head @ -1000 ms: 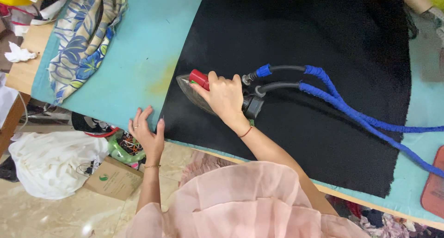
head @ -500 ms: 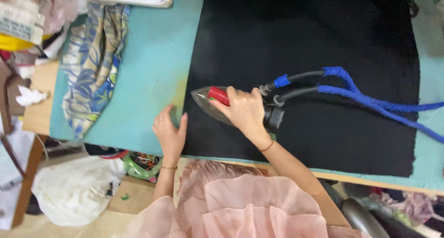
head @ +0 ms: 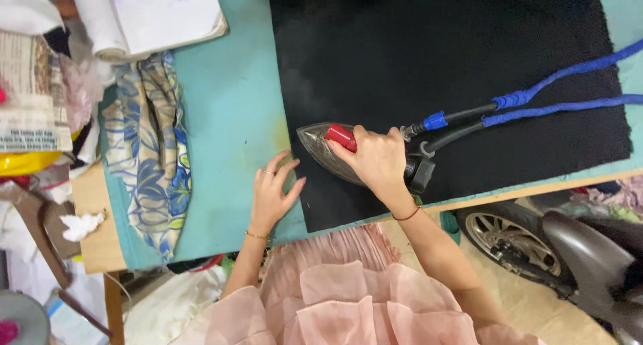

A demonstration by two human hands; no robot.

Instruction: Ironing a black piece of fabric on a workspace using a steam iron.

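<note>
Far left: newspapers [head: 30, 97] stacked at table edge, open notebook [head: 157, 13] above. Blue-patterned cloth [head: 151, 164] draped over turquoise table [head: 228, 110]. My left hand [head: 273, 191] flat, fingers spread, holding nothing, palm on table, fingertips touching edge of black fabric [head: 442, 70]. My right hand [head: 375, 161] wrapped tight around handle of steam iron [head: 335, 147], which sits on black fabric near its front-left corner, tip pointing left. Blue-wrapped hoses [head: 556, 94] run right from iron across fabric. Scooter wheel [head: 506, 241] below table, right.
</note>
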